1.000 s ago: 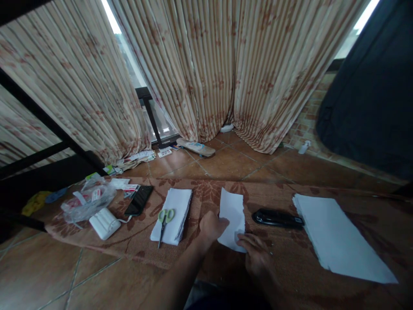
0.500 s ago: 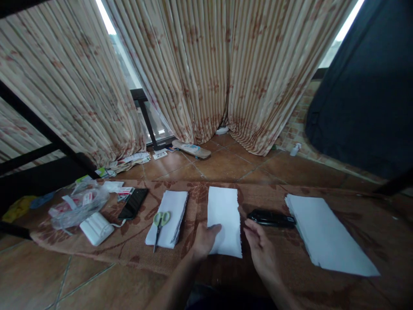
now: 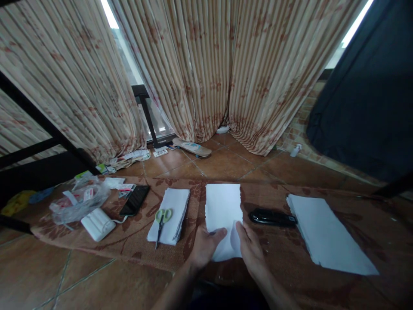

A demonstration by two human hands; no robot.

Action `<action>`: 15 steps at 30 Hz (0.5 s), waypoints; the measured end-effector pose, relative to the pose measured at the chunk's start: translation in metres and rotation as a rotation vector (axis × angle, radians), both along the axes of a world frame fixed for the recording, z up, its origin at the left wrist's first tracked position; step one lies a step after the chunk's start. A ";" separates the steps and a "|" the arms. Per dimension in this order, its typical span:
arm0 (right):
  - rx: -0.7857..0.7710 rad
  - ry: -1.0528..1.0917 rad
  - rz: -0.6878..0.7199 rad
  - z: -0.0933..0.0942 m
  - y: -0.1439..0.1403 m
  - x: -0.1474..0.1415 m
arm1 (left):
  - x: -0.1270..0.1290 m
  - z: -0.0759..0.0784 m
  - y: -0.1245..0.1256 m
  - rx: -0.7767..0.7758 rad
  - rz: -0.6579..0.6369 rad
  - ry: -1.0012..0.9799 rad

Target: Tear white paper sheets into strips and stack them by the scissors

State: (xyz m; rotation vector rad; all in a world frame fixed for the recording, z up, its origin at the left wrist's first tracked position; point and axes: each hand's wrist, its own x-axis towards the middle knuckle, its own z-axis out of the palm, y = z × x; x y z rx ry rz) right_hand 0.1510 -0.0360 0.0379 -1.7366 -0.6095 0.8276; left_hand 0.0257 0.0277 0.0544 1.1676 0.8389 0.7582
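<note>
Neither hand's grip is closed: the left hand [image 3: 204,246] and right hand [image 3: 250,249] now press flat on the sheet [image 3: 223,211] (held moments ago), spread on the rug [image 3: 135,241] beside the stapler [image 3: 272,217].

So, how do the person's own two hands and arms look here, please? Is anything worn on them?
Both are bare: the left hand and the right hand show no glove, ring or watch that can be made out in the dim light. The forearms run down to the bottom edge with no sleeve in view. The fingers are slim, with short nails as far as can be told.
</note>
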 end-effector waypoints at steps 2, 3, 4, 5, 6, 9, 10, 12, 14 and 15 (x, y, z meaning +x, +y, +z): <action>0.001 0.000 -0.007 0.002 -0.001 -0.001 | 0.000 -0.001 0.000 -0.006 0.002 0.000; 0.008 0.001 -0.006 0.002 -0.001 -0.001 | 0.000 0.000 0.000 -0.018 0.003 -0.009; 0.016 0.003 -0.001 0.003 -0.001 -0.001 | 0.000 0.000 0.000 -0.032 -0.001 -0.024; 0.029 0.008 0.007 0.003 -0.001 -0.001 | 0.000 0.000 0.000 -0.048 -0.006 -0.044; 0.044 0.014 0.020 0.003 -0.002 -0.001 | 0.000 0.000 0.000 -0.064 -0.014 -0.067; 0.093 0.035 0.067 0.002 -0.001 0.002 | -0.003 -0.002 0.000 -0.085 -0.045 -0.143; 0.109 0.052 0.092 0.002 -0.001 0.004 | -0.004 -0.003 0.001 -0.084 -0.058 -0.161; 0.137 0.106 0.168 0.004 0.000 0.008 | -0.007 -0.004 0.003 -0.074 -0.077 -0.154; 0.163 0.155 0.264 0.008 0.001 0.012 | -0.010 -0.004 0.006 -0.042 -0.081 -0.103; 0.177 0.170 0.303 0.011 0.002 0.014 | -0.012 -0.004 0.008 -0.019 -0.080 -0.082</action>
